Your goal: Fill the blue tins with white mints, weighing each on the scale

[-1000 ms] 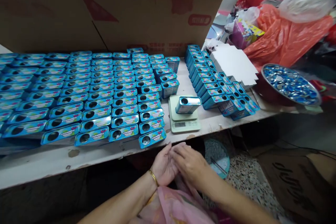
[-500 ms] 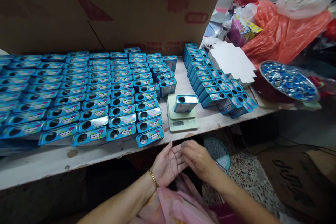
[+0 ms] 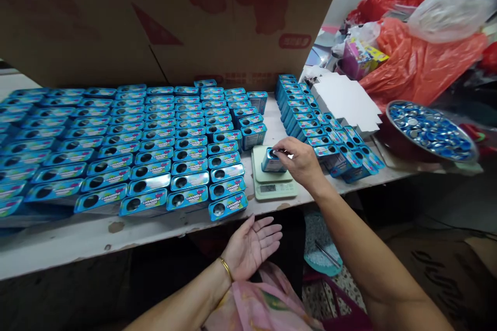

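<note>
My right hand (image 3: pixel 302 163) reaches over a small green-white scale (image 3: pixel 274 189) on the table. Its fingers are pinched together at the top hole of a blue tin (image 3: pixel 270 164) that stands on the scale; what they hold is too small to name. My left hand (image 3: pixel 251 244) hangs below the table's front edge, palm up, fingers spread, with a gold bangle at the wrist. I see nothing in it. Several rows of like blue tins (image 3: pixel 155 139) with round holes fill the table to the left of the scale.
A second group of blue tins (image 3: pixel 306 119) lies right of the scale. A metal bowl of blue caps (image 3: pixel 429 126) sits at far right. A big cardboard sheet (image 3: pixel 174 15) stands behind the tins. White card (image 3: pixel 345 98) and red bags (image 3: pixel 419 57) lie at back right.
My right hand left my left palm and moved up to the tin on the scale. My left hand stayed low and opened its fingers wider.
</note>
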Tool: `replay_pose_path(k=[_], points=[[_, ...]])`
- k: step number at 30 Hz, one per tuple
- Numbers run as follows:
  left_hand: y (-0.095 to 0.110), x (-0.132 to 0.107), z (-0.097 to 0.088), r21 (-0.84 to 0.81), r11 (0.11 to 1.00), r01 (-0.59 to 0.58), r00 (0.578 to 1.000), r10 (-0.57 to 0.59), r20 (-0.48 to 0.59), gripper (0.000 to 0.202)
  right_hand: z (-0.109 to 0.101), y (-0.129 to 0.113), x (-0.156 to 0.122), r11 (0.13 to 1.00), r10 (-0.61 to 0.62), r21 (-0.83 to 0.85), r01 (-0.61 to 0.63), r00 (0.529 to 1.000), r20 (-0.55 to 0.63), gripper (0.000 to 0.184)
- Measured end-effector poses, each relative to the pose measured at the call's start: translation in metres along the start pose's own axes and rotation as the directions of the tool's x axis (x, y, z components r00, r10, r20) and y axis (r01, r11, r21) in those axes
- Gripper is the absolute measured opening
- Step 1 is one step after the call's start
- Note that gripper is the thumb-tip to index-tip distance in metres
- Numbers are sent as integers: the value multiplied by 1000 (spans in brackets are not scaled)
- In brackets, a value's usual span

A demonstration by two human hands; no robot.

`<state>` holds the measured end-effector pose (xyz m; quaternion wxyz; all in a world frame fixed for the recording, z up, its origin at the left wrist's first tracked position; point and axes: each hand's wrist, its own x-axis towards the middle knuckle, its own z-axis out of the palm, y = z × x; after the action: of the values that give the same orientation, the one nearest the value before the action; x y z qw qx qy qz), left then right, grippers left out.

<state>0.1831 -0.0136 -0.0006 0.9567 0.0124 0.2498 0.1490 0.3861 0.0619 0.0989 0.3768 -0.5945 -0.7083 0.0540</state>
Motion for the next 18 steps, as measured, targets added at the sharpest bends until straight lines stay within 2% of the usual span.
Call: replay_pose_path(k=[3,7,11,14,16,18], points=[[1,0,0,10,1000,-1,1000,1,-8,50,-1,1,2,1000,4,5,-4,1000,-25,12],[1,0,0,38,999,3,1000,-2,-26,49,-19,-8,-15,999,39,4,-39,987,-155,17],[7,-5,-9,95,995,-8,995,17,-97,45,-34,-10,-60,987,158,7,-162,953,-259,19],[18,-17,-22,177,983,-38,976,75,-204,37,-30,0,-105,955,295,46,-293,920,-260,16],[27,-30,-33,257,964,-67,948,142,-285,33,-23,8,-133,920,393,96,-381,885,-249,15],[35,-46,-47,352,931,-101,900,236,-366,30,-14,16,-153,879,477,150,-453,844,-246,14]])
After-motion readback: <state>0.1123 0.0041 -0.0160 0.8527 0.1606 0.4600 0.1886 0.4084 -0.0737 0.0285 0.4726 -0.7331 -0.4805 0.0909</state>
